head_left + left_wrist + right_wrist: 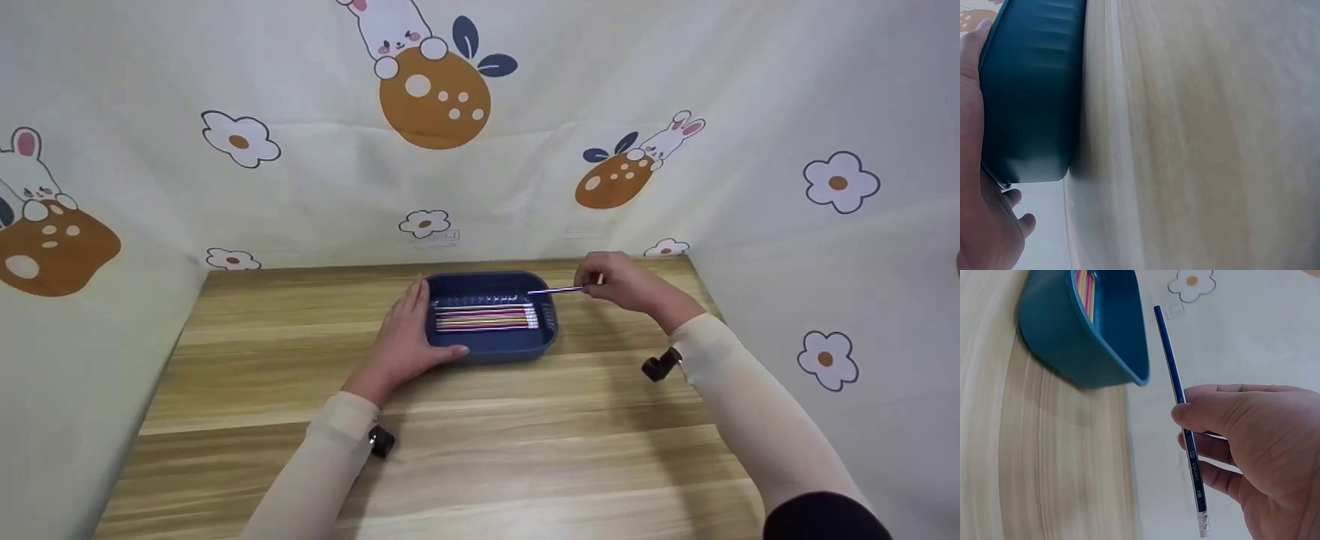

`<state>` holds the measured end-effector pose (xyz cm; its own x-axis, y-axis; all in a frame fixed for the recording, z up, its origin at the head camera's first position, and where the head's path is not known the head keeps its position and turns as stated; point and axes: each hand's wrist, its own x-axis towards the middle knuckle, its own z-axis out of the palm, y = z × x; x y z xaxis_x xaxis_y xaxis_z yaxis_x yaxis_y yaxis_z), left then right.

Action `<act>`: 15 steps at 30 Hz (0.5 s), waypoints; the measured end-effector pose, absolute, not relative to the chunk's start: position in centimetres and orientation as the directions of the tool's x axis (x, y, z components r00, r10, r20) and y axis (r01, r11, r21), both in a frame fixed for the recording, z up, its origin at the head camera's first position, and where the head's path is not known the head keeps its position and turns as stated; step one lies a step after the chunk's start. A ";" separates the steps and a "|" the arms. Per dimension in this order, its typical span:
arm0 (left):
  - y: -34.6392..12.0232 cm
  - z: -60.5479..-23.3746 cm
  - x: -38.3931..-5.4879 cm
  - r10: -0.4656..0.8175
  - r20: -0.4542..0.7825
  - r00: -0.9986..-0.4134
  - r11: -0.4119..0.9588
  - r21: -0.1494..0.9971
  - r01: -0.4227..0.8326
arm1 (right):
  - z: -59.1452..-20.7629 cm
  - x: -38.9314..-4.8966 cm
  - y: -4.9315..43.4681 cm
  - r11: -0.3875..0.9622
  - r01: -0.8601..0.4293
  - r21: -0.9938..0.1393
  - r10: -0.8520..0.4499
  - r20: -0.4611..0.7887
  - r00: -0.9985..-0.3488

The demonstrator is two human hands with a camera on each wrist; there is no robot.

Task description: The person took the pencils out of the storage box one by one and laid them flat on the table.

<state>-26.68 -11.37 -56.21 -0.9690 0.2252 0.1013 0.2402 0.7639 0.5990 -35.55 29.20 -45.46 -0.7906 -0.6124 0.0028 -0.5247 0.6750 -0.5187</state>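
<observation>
A dark blue rectangular bin sits near the table's back edge. Inside, several striped pencils in pink, yellow and other colours lie side by side, white eraser ends to the right. My left hand rests against the bin's left end, its fingers straight along that side and its thumb at the front rim. To the right of the bin, my right hand pinches a dark blue pencil between thumb and fingers. The eraser end is on the hand side; the other end points left, overlapping the bin's right end in the head view.
The wood-grain table extends in front of the bin. A pale cloth printed with rabbits and flowers hangs behind and at both sides. Small black devices sit at both wrists.
</observation>
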 end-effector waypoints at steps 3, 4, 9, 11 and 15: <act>-11.5 -56.2 -26.6 0.224 0.096 -0.970 0.762 0.604 0.235 | -45.4 -35.7 29.8 0.668 -0.546 -0.506 -0.623 0.022 -0.782; -11.5 -56.1 -26.6 0.226 0.094 -0.970 0.762 0.603 0.236 | -45.4 -35.8 30.1 0.666 -0.549 -0.505 -0.624 0.027 -0.781; -11.5 -56.2 -26.6 0.239 0.085 -0.967 0.757 0.607 0.241 | -45.5 -36.2 31.5 0.682 -0.523 -0.512 -0.590 0.037 -0.806; -11.4 -56.1 -26.5 0.237 0.089 -0.967 0.756 0.608 0.241 | -45.6 -36.4 32.1 0.700 -0.499 -0.511 -0.564 0.034 -0.825; -11.4 -56.0 -26.5 0.232 0.099 -0.968 0.750 0.615 0.243 | -45.9 -36.8 33.1 0.732 -0.450 -0.511 -0.515 0.017 -0.857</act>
